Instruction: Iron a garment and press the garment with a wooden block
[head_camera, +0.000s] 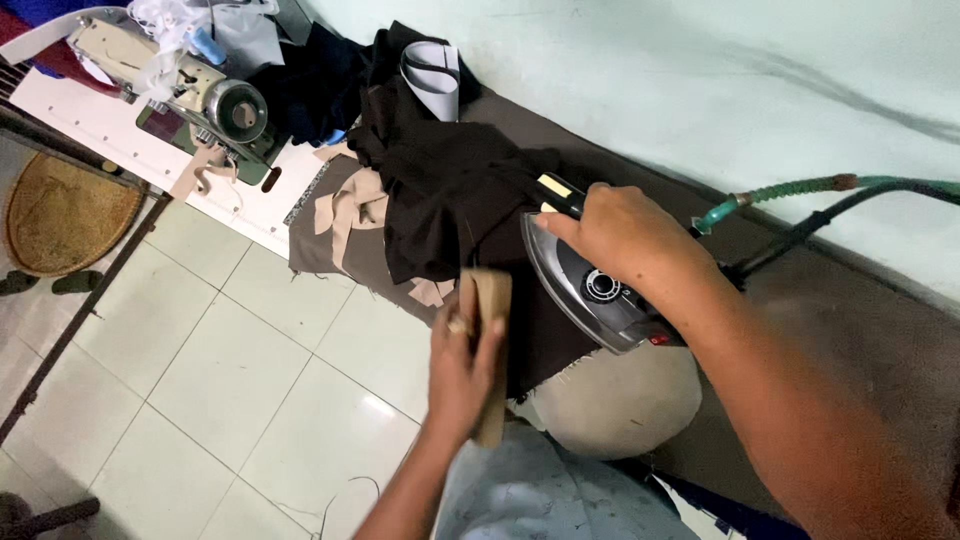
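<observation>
Pale green wall runs along the far right of the scene, and a brown padded worktop lies against it, with white floor tiles on the left.

At the middle of the worktop sits a steam iron with a shiny metal body, tilted, its tip pointing far-left onto dark brown cloth. The right hand lies over the iron's handle with its fingers wrapped round the grip. Just left of the iron, the left hand has its fingers closed round a wooden block, which stands lengthwise and touches the dark cloth at its far end. Under the near edge of the cloth is a rounded pale pressing cushion, just beside the block and below the iron.

A green hose and a black cable lead from the back of the iron off to the right along the wall. Tan fabric pieces lie under the dark cloth's left side, hanging over the worktop's edge. Farther off, at the far left, a sewing machine stands on a white table, with more dark garments piled between it and the cloth. A woven mat lies on the floor at the left edge. Light blue clothing of the person shows at the near edge.
</observation>
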